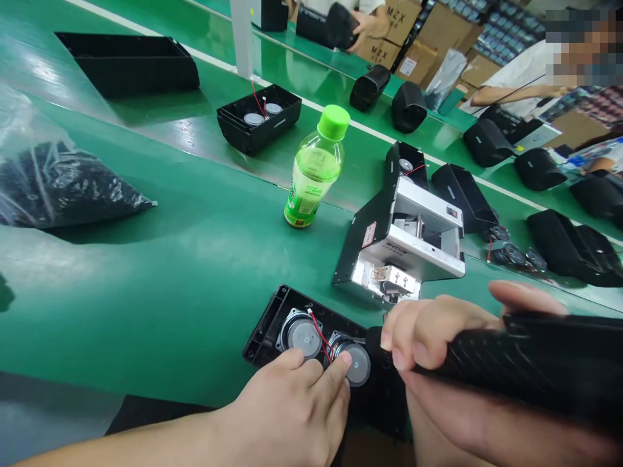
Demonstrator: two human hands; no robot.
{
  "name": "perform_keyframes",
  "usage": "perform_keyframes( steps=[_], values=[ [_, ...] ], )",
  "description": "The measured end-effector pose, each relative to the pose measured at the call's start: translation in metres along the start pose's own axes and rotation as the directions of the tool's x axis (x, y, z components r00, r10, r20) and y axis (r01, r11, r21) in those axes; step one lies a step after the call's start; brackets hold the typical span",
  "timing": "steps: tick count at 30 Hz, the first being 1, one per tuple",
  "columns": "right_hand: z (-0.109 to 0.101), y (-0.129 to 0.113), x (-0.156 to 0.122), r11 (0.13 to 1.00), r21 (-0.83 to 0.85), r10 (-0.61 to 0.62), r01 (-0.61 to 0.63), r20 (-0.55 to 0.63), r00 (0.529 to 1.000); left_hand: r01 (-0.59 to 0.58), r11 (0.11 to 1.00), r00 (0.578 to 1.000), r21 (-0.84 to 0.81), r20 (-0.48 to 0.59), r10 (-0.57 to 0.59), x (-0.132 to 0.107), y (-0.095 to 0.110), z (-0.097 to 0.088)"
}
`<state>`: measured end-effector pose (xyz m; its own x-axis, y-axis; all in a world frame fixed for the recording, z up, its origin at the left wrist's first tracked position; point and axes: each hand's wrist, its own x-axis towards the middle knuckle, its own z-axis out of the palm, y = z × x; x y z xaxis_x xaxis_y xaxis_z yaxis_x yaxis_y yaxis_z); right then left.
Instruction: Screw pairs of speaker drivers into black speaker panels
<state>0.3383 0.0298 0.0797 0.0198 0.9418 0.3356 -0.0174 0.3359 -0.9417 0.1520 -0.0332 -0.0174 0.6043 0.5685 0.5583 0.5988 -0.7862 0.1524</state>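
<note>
A black speaker panel (267, 318) lies at the table's near edge, fitted with two round speaker drivers (304, 336) and a red wire. My left hand (292, 402) rests over it with fingers stretched out, the fingertips touching the drivers; its thumb is hidden. In my right hand (438, 331) is a black electric screwdriver (525, 363), its fingers wrapped round the body. The screwdriver's front end points left, over the panel beside the right driver; its tip cannot be made out. Just behind stands a silver and black screw feeder (403, 240).
A green-capped bottle (316, 172) stands behind the panel. On the left lies a clear bag of small black parts (63, 185). Black speaker housings (260, 123) and an open black case (131, 65) sit farther back. Co-workers handle speakers across the line, one with a hand (363, 29) on a housing.
</note>
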Motion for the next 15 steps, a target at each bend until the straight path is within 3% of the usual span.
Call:
perform_keyframes(
  steps=[3, 10, 15],
  values=[
    [0.010, 0.009, 0.005, 0.995, 0.103, -0.004, 0.010, -0.056, 0.998, 0.006, 1.000, 1.000, -0.014, 0.007, -0.006, -0.001, 0.001, 0.001],
    [0.009, 0.014, -0.002, 0.988, 0.155, 0.010, -0.004, -0.042, 0.999, 0.006, 0.999, 0.999, -0.033, 0.049, -0.004, -0.003, 0.001, 0.000],
    [0.019, 0.018, 0.002, 0.987, 0.160, -0.004, 0.011, -0.046, 0.999, 0.015, 0.999, 0.998, -0.044, 0.056, -0.013, -0.001, 0.001, 0.000]
  ],
)
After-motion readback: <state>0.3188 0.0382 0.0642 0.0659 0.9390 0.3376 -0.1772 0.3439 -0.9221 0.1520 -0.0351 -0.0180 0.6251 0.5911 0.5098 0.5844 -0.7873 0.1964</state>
